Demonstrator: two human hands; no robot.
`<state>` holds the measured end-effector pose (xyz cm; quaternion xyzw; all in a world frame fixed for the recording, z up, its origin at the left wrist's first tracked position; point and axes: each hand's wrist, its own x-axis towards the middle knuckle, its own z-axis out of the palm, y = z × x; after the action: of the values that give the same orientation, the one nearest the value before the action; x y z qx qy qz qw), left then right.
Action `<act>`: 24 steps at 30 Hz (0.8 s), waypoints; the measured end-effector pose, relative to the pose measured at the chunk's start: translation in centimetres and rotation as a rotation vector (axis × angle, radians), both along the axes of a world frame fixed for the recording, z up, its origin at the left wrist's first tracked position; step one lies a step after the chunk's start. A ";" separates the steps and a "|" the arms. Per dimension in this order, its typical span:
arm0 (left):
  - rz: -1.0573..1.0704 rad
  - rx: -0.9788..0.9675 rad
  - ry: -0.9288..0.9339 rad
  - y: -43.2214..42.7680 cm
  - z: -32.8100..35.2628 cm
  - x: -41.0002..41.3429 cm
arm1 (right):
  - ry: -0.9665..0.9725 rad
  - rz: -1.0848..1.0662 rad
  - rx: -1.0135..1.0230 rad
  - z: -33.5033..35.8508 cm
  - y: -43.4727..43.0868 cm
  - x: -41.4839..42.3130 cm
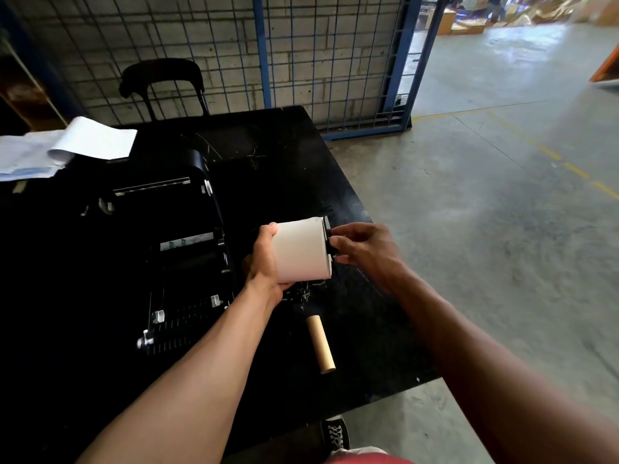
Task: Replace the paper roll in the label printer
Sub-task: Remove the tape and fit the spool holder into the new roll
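A full white paper roll point(299, 251) is held above the black table point(351, 346), just right of the open black label printer point(174, 249). My left hand point(263, 266) grips the roll around its left end and underside. My right hand point(363, 251) pinches a black spindle piece point(330, 244) at the roll's right end. The printer's lid point(160, 182) stands raised, and its roll bay looks dark. An empty brown cardboard core point(321, 343) lies on the table in front of the roll.
Loose white papers point(63, 149) lie at the table's back left. A black chair point(164, 85) stands behind the table against a blue wire-mesh fence point(301, 61). The table's right edge drops to concrete floor point(502, 212). My shoe point(335, 433) is below the front edge.
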<state>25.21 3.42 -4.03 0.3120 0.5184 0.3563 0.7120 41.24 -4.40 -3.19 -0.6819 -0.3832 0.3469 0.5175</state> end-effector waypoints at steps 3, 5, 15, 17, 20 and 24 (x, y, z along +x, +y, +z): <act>-0.018 -0.019 -0.017 0.0 -0.1 -0.1 | -0.134 0.028 -0.011 0.0 0.0 -0.3; -0.038 -0.035 -0.048 0.1 -0.2 -0.3 | -0.121 0.024 0.007 0.0 -0.1 -0.4; 0.012 -0.020 -0.018 0.0 -0.2 0.5 | -0.020 -0.004 -0.044 -1.1 0.6 -0.2; 0.030 -0.021 -0.005 0.1 -0.3 0.7 | 0.010 0.003 -0.044 -1.0 0.5 -0.2; 0.091 -0.019 0.025 0.2 -0.3 1.0 | 0.103 0.010 -0.054 -0.6 0.3 -0.5; 0.185 0.005 0.065 0.1 -0.2 1.9 | 0.307 0.027 -0.224 -0.6 0.4 -2.0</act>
<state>27.13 3.49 -4.26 0.2760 0.5670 0.4116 0.6579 39.26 -3.99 -3.84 -0.6691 -0.2676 0.4943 0.4862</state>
